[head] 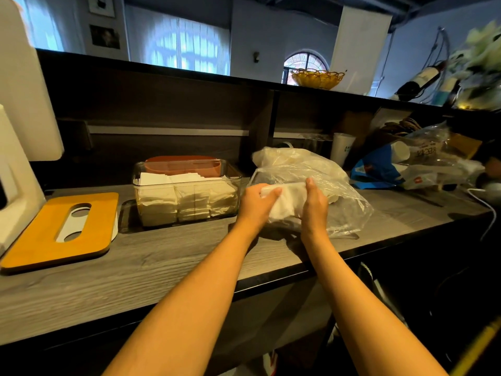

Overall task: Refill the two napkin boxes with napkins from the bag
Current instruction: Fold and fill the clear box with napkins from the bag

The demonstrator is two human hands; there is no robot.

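Hands, left hand (257,203) and right hand (314,202), both clasp a napkin stack (284,204) at the bag (311,172). Keep it squared, then lower it flat into the clear box (187,191).

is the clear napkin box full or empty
Nearly full. Through the clear napkin box wall, white napkin stacks fill its width and reach close to the rim; its top is open.

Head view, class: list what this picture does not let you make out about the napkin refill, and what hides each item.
1. White box, head view: its wooden lid hides how full it is.
2. Plastic bag: crinkled film blurs how many napkins remain.
3. Napkin stack: left hand and right hand cover its ends.
4. Bottles, far right: blurred, labels unreadable.
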